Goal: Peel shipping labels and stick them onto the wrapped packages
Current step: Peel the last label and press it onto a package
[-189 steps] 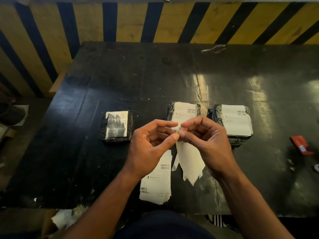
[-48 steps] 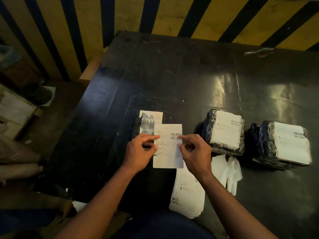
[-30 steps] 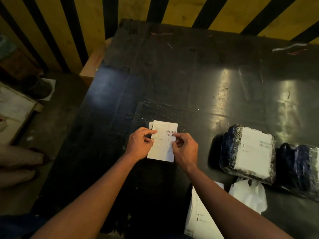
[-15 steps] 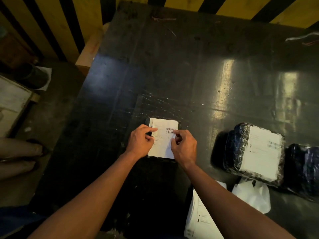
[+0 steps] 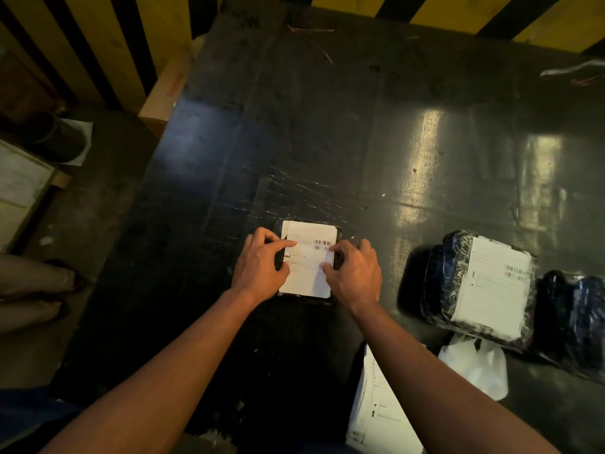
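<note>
White paper shipping label pressed onto small black wrapped package.
Both hands, left and right, hold nothing, fingertips flattening it; uneven pressure might trap wrinkles.

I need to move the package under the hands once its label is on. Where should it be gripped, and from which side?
Probably by its two long side edges, coming from above. The package lies flat on the table, so its underside is out of reach. The left hand and right hand already flank it, fingers pressing the label, so each could slide outward and curl over an edge.
</note>
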Motion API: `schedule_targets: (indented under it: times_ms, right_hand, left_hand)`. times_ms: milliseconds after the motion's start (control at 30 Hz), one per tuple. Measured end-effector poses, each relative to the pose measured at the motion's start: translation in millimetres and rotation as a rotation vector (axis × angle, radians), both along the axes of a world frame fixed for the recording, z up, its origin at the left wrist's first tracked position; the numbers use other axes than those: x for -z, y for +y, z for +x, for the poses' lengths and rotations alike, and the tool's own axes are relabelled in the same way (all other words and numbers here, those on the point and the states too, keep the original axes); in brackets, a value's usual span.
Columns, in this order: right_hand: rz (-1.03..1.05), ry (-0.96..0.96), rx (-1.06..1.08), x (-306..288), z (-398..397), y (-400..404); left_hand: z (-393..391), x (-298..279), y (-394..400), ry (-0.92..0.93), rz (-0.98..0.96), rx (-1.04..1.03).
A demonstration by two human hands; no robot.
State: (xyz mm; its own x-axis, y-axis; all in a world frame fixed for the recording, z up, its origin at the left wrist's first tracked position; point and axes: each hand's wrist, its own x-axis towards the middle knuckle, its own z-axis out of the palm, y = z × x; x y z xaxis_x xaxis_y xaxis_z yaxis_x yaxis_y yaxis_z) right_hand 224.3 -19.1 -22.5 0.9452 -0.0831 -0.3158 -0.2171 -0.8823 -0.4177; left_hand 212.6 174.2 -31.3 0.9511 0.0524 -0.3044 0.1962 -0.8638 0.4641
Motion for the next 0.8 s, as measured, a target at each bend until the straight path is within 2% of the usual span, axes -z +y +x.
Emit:
schedule_targets:
  times_ms: [100,200,267,367,467,633,800]
  right_hand:
    - [-0.069,-0.125,-0.150,5,-11,-7]
    - [-0.119,-0.231,-0.408,15,-25,-8]
    - [-0.118,-0.238,-0.564,23,-31,-7]
    - [-0.146,-0.174,-0.680,29,-26,-4]
    - [-0.170,-0.052,-0.717,28,-7,2]
    - [-0.207,0.021,-0.702,26,27,14]
    - [-0.266,0.074,-0.547,29,29,-20]
  left_hand:
    - [-12,2,8,-0.054,0.066,0.085]
    - [-27,4,9,-0.108,0.074,0.218]
    - [-35,6,8,-0.088,0.074,0.278]
    - [-41,9,8,-0.040,0.078,0.292]
    - [-44,9,6,-0.016,0.088,0.289]
    - [-42,6,6,-0.014,0.096,0.284]
    - [-43,5,8,-0.001,0.095,0.272]
